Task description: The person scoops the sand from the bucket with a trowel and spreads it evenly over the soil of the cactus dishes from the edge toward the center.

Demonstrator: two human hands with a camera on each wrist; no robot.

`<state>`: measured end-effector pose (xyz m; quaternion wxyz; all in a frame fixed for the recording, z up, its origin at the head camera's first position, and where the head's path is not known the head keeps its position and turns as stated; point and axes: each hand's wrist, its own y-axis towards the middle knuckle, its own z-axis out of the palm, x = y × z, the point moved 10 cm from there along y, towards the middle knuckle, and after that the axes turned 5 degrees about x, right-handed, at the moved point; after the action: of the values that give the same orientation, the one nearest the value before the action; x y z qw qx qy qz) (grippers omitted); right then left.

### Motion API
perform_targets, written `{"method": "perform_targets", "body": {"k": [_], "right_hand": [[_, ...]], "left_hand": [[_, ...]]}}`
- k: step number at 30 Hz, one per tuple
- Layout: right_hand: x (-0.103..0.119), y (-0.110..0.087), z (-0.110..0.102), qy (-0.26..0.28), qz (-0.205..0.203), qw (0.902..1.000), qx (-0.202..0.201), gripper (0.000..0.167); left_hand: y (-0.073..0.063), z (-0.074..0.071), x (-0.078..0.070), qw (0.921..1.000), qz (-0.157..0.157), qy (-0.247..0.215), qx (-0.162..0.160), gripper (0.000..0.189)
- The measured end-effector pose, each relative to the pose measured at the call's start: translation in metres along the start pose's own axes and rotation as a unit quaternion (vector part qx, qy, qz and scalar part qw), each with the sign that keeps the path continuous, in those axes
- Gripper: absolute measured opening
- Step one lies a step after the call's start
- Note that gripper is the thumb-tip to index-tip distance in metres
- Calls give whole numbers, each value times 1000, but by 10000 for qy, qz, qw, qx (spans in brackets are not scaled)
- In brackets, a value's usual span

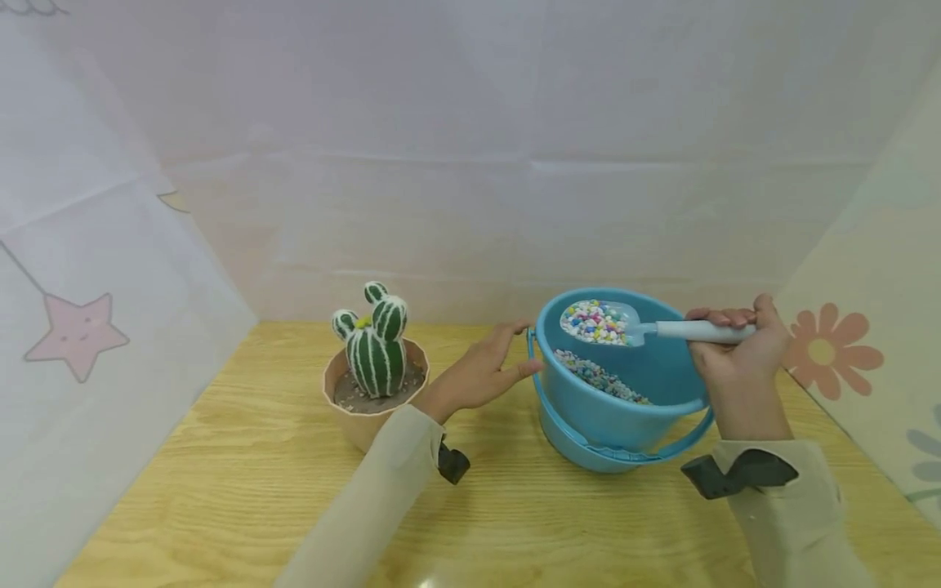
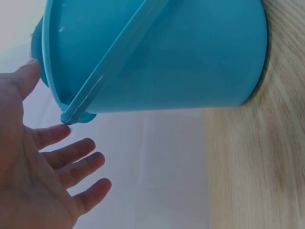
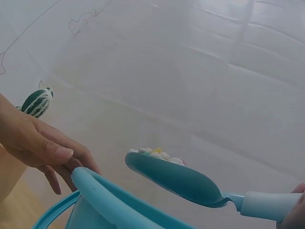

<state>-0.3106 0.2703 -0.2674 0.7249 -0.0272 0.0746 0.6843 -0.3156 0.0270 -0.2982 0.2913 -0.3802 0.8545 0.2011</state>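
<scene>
My right hand (image 1: 742,351) grips the white handle of a small blue scoop (image 3: 174,181), heaped with multicoloured pebbles (image 1: 595,322). The scoop is held over the mouth of a blue bucket (image 1: 610,416), and more pebbles lie inside that bucket. At the bucket's left side is my left hand (image 1: 481,371), its fingers spread and relaxed by the rim and handle joint. In the left wrist view its thumb and forefinger (image 2: 52,135) are at the rim and the bucket's handle (image 2: 114,57). The bucket's handle hangs down at the front.
A potted cactus (image 1: 376,359) with white-striped green stems stands left of the bucket, in a peach pot (image 1: 360,425) with brown soil. Both stand on a wooden table (image 1: 243,457). Pale cloth (image 1: 441,163) with printed star and flower figures surrounds the table's back and sides.
</scene>
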Motion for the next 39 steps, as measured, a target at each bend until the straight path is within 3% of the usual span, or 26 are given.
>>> {"method": "perform_targets", "body": {"k": [7, 39], "right_hand": [[-4, 1, -1, -20, -78, 10000, 59, 53], [-33, 2, -1, -230, 150, 9996, 109, 50]], "left_hand": [[-7, -3, 9, 9997, -235, -20, 38, 65], [-35, -14, 23, 9987, -449, -216, 36, 64]]}}
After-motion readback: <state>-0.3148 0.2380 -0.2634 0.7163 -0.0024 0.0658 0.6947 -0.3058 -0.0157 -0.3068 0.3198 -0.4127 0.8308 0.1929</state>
